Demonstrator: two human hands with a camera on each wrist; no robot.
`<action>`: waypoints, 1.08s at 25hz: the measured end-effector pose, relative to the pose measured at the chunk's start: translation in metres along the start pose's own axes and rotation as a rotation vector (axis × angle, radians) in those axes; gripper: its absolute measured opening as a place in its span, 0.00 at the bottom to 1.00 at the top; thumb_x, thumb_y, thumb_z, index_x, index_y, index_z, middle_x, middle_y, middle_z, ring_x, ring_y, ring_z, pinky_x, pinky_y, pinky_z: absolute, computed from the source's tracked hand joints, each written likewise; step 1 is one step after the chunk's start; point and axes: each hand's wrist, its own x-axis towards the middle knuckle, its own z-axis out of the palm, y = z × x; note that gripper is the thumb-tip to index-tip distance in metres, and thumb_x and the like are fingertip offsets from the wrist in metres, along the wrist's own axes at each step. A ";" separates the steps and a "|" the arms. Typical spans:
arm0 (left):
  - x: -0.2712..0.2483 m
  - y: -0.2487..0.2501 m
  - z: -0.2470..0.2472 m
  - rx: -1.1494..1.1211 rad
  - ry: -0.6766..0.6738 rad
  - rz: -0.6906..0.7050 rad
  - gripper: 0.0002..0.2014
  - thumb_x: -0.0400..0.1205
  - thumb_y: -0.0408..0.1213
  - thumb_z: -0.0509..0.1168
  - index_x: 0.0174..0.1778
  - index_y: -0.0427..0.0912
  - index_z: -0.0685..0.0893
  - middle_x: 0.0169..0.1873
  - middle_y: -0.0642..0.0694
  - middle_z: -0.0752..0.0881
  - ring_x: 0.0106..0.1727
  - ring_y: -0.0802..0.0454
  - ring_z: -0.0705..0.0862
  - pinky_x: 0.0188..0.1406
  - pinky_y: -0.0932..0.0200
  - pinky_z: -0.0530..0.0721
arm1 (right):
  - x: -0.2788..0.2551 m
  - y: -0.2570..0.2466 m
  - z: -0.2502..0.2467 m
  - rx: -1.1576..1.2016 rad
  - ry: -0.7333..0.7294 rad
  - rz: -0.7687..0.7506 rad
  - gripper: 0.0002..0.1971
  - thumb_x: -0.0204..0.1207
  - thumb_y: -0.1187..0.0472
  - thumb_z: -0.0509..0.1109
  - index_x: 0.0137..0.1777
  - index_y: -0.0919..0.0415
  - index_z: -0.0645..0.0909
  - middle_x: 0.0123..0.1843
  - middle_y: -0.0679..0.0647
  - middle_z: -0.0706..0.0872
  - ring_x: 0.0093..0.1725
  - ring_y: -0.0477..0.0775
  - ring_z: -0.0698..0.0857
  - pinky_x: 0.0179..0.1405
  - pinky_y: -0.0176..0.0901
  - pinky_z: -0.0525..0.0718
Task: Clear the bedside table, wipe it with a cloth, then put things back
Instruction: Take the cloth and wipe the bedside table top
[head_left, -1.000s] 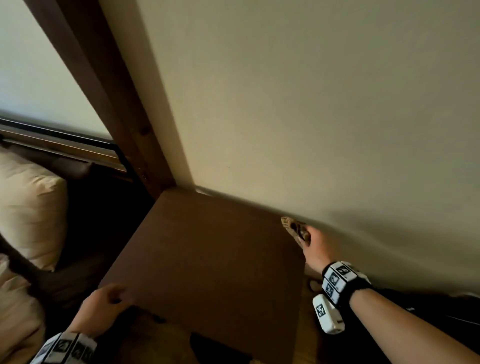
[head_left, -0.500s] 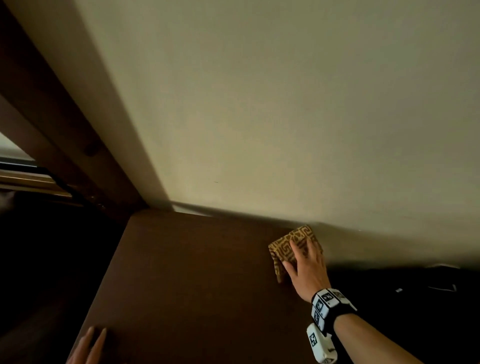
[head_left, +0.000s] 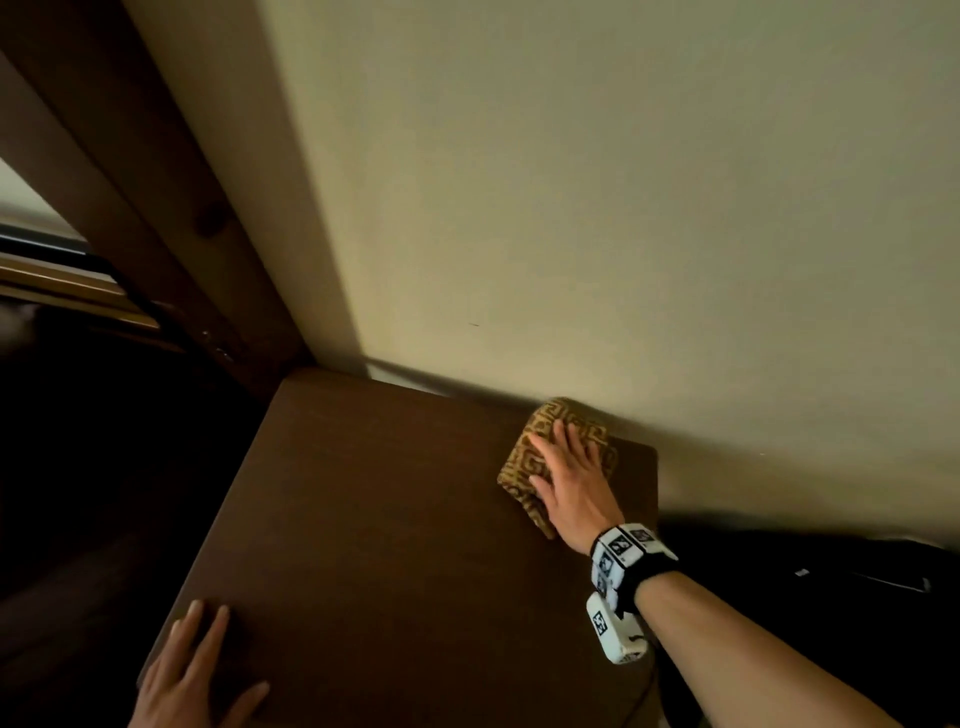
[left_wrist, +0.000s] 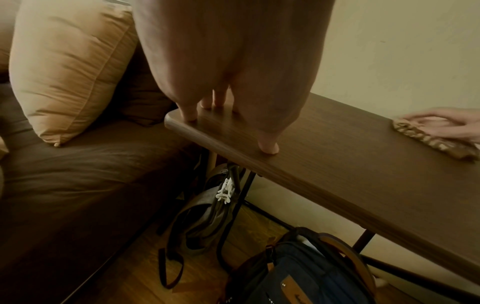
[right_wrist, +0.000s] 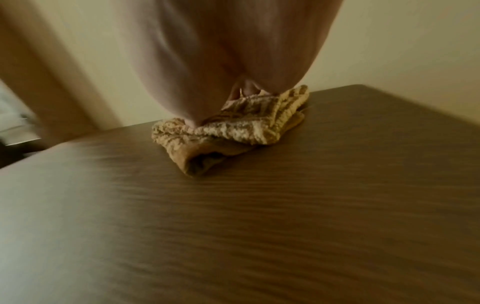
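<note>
Four straight fingers (head_left: 563, 441) of the right hand (head_left: 574, 480) lie flat and slightly spread on a folded, tan-and-brown patterned terry cloth (head_left: 535, 457), pressing it down without curling around it; the thumb rests along the cloth's near edge. That cloth sits at the far right corner of the dark brown wood-grain bedside table (head_left: 389, 519), just beside the cream wall (head_left: 623, 208), and the right-wrist view shows its layers bunched under the palm with an open fold facing the camera. Behind the hand, a black wrist strap with white marker tiles (head_left: 626, 558) wraps the bare forearm.

At the near left corner the left hand (head_left: 195, 675) rests on the tabletop with fingers extended and parted, holding nothing; from the left-wrist view the fingertips (left_wrist: 269, 148) touch the wood right at the rounded edge.

Beyond the table's left side a tan pillow (left_wrist: 67, 67) leans on a dark brown bed cover (left_wrist: 64, 174). Under the table, on the wooden floor, a grey bag with dark straps (left_wrist: 200, 222) hangs or leans against the black metal table leg, and a navy backpack with tan trim (left_wrist: 311, 273) stands near it. A dark wooden post (head_left: 156, 208) rises past the table's far left corner
</note>
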 end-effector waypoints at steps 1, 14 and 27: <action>0.001 0.002 -0.003 0.007 -0.028 -0.014 0.60 0.70 0.88 0.45 0.78 0.39 0.83 0.84 0.51 0.69 0.73 0.22 0.81 0.68 0.25 0.78 | 0.002 -0.021 0.005 -0.049 -0.045 -0.074 0.33 0.94 0.49 0.57 0.95 0.46 0.50 0.98 0.58 0.43 0.96 0.61 0.39 0.96 0.64 0.42; 0.013 -0.025 0.009 0.081 -0.197 -0.093 0.69 0.59 0.93 0.41 0.91 0.49 0.62 0.91 0.48 0.60 0.90 0.44 0.63 0.87 0.41 0.60 | -0.013 0.030 -0.011 -0.198 -0.197 0.146 0.39 0.92 0.38 0.45 0.94 0.49 0.29 0.96 0.62 0.29 0.94 0.66 0.31 0.95 0.68 0.40; 0.007 -0.036 0.015 -0.096 -0.118 0.022 0.55 0.65 0.73 0.73 0.89 0.55 0.66 0.89 0.57 0.57 0.88 0.50 0.59 0.84 0.49 0.60 | 0.120 -0.295 0.075 -0.362 -0.273 -0.507 0.40 0.94 0.43 0.50 0.95 0.57 0.34 0.95 0.67 0.30 0.94 0.67 0.31 0.93 0.67 0.32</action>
